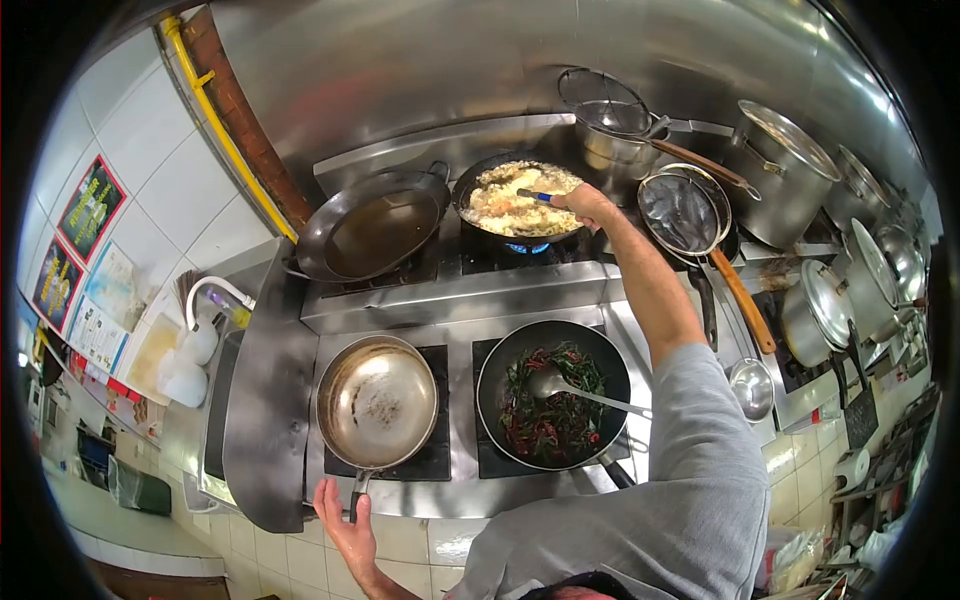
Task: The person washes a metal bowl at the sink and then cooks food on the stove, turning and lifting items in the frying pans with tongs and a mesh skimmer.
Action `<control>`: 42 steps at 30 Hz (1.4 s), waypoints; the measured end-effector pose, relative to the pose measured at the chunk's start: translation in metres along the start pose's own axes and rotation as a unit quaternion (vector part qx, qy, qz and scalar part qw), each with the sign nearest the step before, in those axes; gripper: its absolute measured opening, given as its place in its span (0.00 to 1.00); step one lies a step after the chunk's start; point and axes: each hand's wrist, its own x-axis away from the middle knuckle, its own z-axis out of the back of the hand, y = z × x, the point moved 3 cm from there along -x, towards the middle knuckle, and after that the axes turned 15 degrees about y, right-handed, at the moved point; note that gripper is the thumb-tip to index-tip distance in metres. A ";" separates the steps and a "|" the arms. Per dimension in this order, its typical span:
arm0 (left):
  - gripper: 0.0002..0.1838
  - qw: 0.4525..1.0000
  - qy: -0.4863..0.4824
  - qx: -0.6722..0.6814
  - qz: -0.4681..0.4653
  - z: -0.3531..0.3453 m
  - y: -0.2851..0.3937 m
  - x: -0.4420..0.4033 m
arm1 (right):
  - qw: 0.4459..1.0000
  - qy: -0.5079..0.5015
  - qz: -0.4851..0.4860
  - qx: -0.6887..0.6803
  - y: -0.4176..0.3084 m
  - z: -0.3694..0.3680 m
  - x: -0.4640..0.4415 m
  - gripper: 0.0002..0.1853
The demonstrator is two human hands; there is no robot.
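Note:
My right hand [588,203] is closed around the blue handle of a utensil [541,196], whose far end lies in the bubbling, pale golden food [512,190] in the dark pan at the back. Blue flame shows under that pan's front edge. Near the stove's front edge, my left hand [345,525] has its fingers apart and holds nothing. It is beside the handle of the steel frying pan [378,400], which has brown marks inside. To the right of it, a black pan [617,400] contains dark greens and red pieces with a ladle [549,381] resting in them.
A dark wok [322,225] with brown liquid is at back left. A wooden-handled strainer [683,207], large pots [768,190] and a lidded pot [805,315] crowd the right. A white tap [215,283] is at far left.

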 end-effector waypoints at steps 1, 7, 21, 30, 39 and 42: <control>0.29 1.000 0.001 -0.001 -0.002 0.001 -0.002 0.000 | 1.000 -0.001 0.000 0.001 -0.001 -0.003 -0.001 0.27; 0.29 1.000 -0.008 0.002 0.013 -0.002 -0.007 -0.002 | 0.996 0.020 -0.038 -0.079 -0.014 0.015 0.017 0.21; 0.28 0.998 -0.042 0.037 -0.008 -0.019 -0.001 -0.021 | 0.947 -0.143 -0.250 -0.141 0.022 0.034 0.050 0.25; 0.29 0.998 -0.031 0.057 -0.002 -0.007 -0.009 -0.017 | 0.944 -0.121 -0.270 -0.144 0.005 0.010 0.043 0.22; 0.29 0.998 -0.031 0.061 0.001 -0.007 -0.012 -0.016 | 0.919 -0.102 -0.296 -0.240 0.008 -0.016 0.039 0.17; 0.29 0.997 -0.033 0.064 0.004 -0.007 -0.011 -0.016 | 0.925 -0.067 -0.291 -0.236 0.009 -0.020 0.037 0.17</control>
